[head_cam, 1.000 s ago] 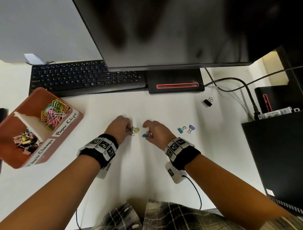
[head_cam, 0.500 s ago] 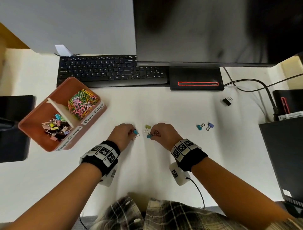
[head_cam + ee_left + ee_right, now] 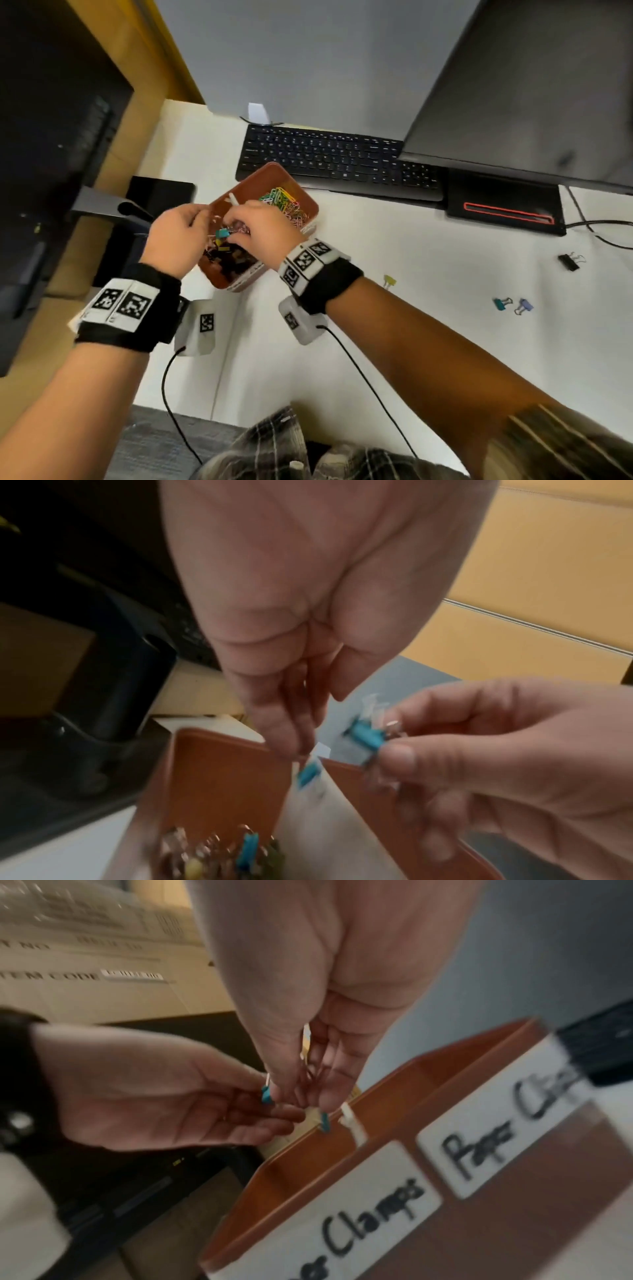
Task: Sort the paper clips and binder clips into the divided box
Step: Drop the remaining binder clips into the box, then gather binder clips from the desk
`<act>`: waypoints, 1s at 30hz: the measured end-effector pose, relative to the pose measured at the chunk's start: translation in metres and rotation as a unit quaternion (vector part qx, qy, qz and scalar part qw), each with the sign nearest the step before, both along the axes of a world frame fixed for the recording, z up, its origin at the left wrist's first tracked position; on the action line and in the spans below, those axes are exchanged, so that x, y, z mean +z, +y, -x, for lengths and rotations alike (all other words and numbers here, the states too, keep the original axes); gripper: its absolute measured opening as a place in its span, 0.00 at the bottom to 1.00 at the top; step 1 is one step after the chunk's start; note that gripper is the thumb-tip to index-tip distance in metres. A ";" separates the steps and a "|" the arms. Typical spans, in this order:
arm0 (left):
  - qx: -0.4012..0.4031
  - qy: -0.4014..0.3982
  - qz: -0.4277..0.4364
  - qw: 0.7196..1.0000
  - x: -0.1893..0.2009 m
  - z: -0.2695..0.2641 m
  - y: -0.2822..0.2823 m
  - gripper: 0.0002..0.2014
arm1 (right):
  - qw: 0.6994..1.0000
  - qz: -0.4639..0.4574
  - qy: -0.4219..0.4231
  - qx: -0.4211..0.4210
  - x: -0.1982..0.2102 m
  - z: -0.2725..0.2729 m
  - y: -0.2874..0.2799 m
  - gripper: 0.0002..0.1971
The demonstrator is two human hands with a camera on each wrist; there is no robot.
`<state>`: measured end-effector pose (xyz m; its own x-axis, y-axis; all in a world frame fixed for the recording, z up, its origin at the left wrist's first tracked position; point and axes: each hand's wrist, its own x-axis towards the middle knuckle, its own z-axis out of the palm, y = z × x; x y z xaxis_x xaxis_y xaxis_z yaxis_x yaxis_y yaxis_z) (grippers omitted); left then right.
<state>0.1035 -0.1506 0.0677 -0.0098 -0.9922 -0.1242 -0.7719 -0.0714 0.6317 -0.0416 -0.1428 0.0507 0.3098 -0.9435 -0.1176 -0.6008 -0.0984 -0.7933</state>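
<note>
Both hands hover over the brown divided box [image 3: 274, 168] at the left of the desk. My left hand [image 3: 198, 222] pinches a small blue binder clip [image 3: 308, 773] at its fingertips. The right hand [image 3: 239, 223] pinches another blue binder clip [image 3: 365, 735] by its wire handles. They hang above the near compartment, labelled "Paper Clamps", which holds several binder clips [image 3: 227, 262]. Beyond the white divider [image 3: 351, 1123], the far compartment holds coloured paper clips [image 3: 286, 202]. Loose on the desk lie a yellow clip [image 3: 389, 281], a teal one [image 3: 500, 304], a blue one [image 3: 524, 306] and a black one [image 3: 568, 262].
A black keyboard [image 3: 335, 161] lies just behind the box, under a large monitor [image 3: 531, 85] whose base [image 3: 503, 205] stands at the right. Cables [image 3: 592, 229] trail at the far right. A black device [image 3: 157, 197] sits left of the box, next to tan furniture.
Both hands lifted from the middle of the desk and swung left over the box, each carrying a blue clip. The yellow clip stayed on the desk. The head turned left.
</note>
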 end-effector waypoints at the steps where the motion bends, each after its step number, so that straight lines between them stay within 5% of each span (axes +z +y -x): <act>1: 0.001 -0.012 0.007 1.000 0.001 -0.003 0.000 0.14 | 1.000 -0.011 -0.006 0.002 0.000 -0.008 -0.002 0.17; 6: -0.054 0.024 0.092 0.994 0.000 0.021 0.024 0.10 | 0.998 0.040 -0.010 -0.045 -0.008 0.028 0.024 0.14; 11: -0.209 0.055 -0.019 0.976 -0.042 0.090 0.057 0.11 | 0.978 -0.001 0.148 -0.148 -0.051 0.146 0.082 0.15; 17: -0.295 -0.002 -0.150 0.943 -0.101 0.164 0.082 0.22 | 0.895 -0.081 0.328 -0.291 -0.066 0.252 0.154 0.26; 22: -0.322 -0.049 -0.120 0.938 -0.123 0.174 0.084 0.11 | 0.829 -0.187 0.358 -0.387 -0.070 0.318 0.202 0.34; 27: -0.319 -0.060 -0.115 0.939 -0.119 0.176 0.079 0.07 | 0.855 -0.199 0.250 -0.409 -0.086 0.335 0.209 0.29; 30: -0.322 0.003 -0.117 0.940 -0.108 0.188 0.076 0.13 | 0.883 -0.164 0.194 -0.395 -0.096 0.334 0.203 0.21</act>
<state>-0.0843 -0.0750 -0.0400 -0.5997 -0.7264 -0.3358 -0.6992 0.2716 0.6613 -0.3761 0.0597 -0.0456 -0.5538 -0.7423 -0.3771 -0.6112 0.6701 -0.4212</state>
